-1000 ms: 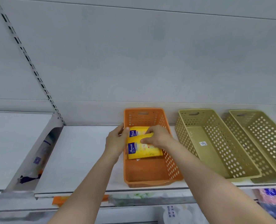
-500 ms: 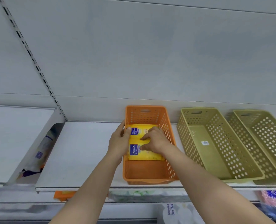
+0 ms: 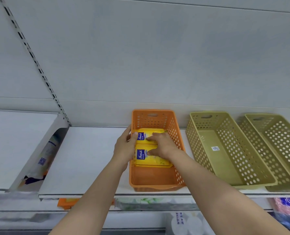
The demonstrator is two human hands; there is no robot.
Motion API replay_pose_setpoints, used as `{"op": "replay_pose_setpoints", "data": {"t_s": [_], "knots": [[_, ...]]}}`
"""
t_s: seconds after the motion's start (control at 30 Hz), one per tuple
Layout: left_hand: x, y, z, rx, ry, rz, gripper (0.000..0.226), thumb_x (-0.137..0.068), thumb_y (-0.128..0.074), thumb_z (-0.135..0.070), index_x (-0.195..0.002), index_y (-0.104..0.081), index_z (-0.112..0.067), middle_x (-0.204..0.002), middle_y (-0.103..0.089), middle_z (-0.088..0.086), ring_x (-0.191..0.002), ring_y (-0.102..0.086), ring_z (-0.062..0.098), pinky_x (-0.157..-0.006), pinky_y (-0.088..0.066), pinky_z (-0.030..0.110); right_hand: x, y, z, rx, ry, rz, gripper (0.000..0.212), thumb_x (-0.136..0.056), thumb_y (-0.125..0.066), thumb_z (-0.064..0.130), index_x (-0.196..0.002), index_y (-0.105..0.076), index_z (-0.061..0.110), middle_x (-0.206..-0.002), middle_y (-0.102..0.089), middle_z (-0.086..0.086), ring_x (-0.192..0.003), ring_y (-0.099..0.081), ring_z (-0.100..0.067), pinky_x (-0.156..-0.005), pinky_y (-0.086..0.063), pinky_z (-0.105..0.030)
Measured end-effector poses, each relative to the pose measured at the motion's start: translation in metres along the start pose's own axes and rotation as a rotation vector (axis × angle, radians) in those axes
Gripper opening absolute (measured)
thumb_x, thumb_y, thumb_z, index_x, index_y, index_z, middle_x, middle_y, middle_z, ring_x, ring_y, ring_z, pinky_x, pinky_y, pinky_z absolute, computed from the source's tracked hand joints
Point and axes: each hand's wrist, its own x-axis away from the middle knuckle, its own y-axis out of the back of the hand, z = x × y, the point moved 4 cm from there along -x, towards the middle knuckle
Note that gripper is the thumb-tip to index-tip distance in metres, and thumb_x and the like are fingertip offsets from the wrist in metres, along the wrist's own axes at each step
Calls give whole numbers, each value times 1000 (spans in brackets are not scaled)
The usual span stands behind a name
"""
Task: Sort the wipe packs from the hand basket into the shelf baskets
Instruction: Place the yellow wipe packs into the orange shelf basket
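On the white shelf stands an orange perforated basket (image 3: 155,187). Two yellow wipe packs with blue labels lie flat in its back half, one at the rear (image 3: 157,131) and one in front of it (image 3: 151,161). My left hand (image 3: 123,148) holds the basket's left wall, with the fingers outside and the thumb over the rim by the rear pack. My right hand (image 3: 164,145) rests on top of both packs with its fingers spread and pressing down. The hand basket is out of view.
Two olive perforated baskets stand to the right, the nearer one (image 3: 200,150) holding only a small sticker, the farther one (image 3: 286,146) bare inside. The white shelf (image 3: 90,158) stretches left. Packaged goods sit on the shelf below and in the gap at far left.
The front pack, tilted up a second ago, now lies flat in front of the rear one. My right hand has spread over both packs, and my left thumb stays hooked over the basket wall.
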Motion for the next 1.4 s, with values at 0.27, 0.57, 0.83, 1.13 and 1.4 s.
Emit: {"op": "replay_pose_setpoints", "data": {"t_s": [0.27,0.57,0.83,1.13,1.4], "knots": [[2,-1,-2,-13,-11,-14,43,-98,-48,-47,-141,-44,-41,-122,-66,-4,-97,-69,14,-77,-61,37,0,-1,0,0,10,-37,76,-73,-80,49,-141,-49,35,-152,-40,2,-137,-28,-27,-114,-28,-41],[4,-4,-3,49,-18,-52,37,-100,-49,-41,-137,-50,-42,-111,-70,-3,-93,-71,18,-81,-60,45,-3,1,2,51,52,-31,75,-75,-78,49,-142,-48,35,-151,-40,0,-136,-29,-29,-114,-29,-40],[11,-1,-13,-36,-27,-63,39,-100,-47,-40,-139,-48,-37,-112,-69,-1,-95,-69,17,-85,-58,44,-3,11,13,112,32,50,68,-83,-70,49,-143,-48,26,-147,-46,-8,-135,-39,-31,-110,-36,-38],[50,118,-61,-252,-230,-271,42,-92,-63,-29,-134,-56,-27,-133,-58,1,-116,-56,13,-91,-45,29,17,98,101,96,166,-162,50,-90,-62,37,-135,-56,18,-142,-54,-6,-129,-49,-27,-102,-40,-34],[158,294,-59,-616,-472,-551,42,-94,-60,-29,-135,-56,-25,-135,-58,-2,-125,-51,19,-100,-39,30,98,80,261,160,489,-403,47,-97,-56,35,-142,-48,22,-151,-42,-2,-142,-29,-21,-108,-33,-35]]}}
